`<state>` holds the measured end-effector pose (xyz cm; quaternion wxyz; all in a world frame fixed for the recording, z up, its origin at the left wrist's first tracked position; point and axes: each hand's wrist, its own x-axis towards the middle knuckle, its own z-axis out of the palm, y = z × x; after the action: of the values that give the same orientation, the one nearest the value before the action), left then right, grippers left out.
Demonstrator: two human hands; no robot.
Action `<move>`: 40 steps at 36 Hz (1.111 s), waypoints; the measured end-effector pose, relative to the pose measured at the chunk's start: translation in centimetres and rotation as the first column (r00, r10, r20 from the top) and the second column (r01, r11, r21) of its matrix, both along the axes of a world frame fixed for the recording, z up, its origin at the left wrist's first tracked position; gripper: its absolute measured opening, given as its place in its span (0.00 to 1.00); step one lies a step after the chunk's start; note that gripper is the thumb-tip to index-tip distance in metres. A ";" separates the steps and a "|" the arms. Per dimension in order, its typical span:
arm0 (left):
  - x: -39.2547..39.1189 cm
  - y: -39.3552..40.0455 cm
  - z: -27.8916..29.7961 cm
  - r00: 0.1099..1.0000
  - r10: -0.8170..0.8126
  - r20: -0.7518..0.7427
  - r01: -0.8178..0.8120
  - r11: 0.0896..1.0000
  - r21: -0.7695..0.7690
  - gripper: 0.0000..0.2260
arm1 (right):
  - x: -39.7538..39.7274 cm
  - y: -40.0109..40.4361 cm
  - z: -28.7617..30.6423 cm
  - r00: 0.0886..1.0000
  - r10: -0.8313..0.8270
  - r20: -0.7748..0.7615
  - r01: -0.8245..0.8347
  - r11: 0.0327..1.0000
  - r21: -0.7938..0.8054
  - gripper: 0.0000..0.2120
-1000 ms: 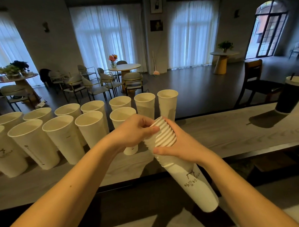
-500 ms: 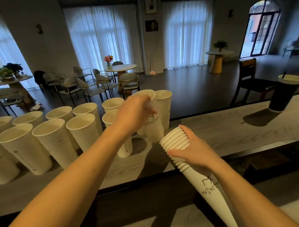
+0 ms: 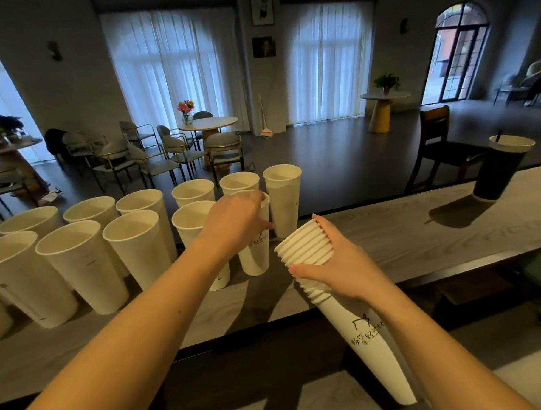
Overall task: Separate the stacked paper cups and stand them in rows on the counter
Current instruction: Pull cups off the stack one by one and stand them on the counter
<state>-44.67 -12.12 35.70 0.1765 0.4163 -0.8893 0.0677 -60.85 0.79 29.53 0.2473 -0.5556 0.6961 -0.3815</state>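
My left hand (image 3: 232,222) grips a single white paper cup (image 3: 255,252) near its rim; the cup stands upright with its base on the grey counter (image 3: 403,230), at the right end of the front row. My right hand (image 3: 343,263) holds the tilted stack of nested white cups (image 3: 345,313) just below its ribbed rims, over the counter's near edge. Two rows of separated white cups (image 3: 79,262) stand upright on the counter to the left, the back row ending with a tall cup (image 3: 283,198).
A dark cup with a white lid and straw (image 3: 500,170) stands on the counter at the far right. Beyond the counter lies a café room with tables and chairs (image 3: 207,130). A lower pale surface (image 3: 524,376) sits below the counter's near edge.
My left hand pulled one cup off the stack, carried it left and forward, and lowered it onto the counter beside the front row. The stack in my right hand stayed tilted and shifted slightly.
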 end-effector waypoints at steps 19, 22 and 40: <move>-3.6 4.0 3.0 0.928 -0.194 -0.316 0.357 0.702 0.617 0.09 | -1.1 0.9 0.2 0.990 -0.104 -0.100 0.095 0.991 -0.094 0.42; -3.9 2.7 4.3 0.939 -0.133 -0.318 0.279 0.835 0.475 0.11 | -1.8 1.1 -0.1 0.982 -0.129 -0.140 0.123 0.991 -0.045 0.42; -9.6 -0.7 -1.8 0.992 -0.100 0.078 0.105 0.993 -0.049 0.15 | -3.8 1.8 -1.4 0.962 -0.208 -0.176 0.234 0.962 0.143 0.50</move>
<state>-54.26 -12.78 33.94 0.1570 0.3624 -0.9135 0.0978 -64.61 2.55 28.12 0.1910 -0.4810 0.8003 -0.3029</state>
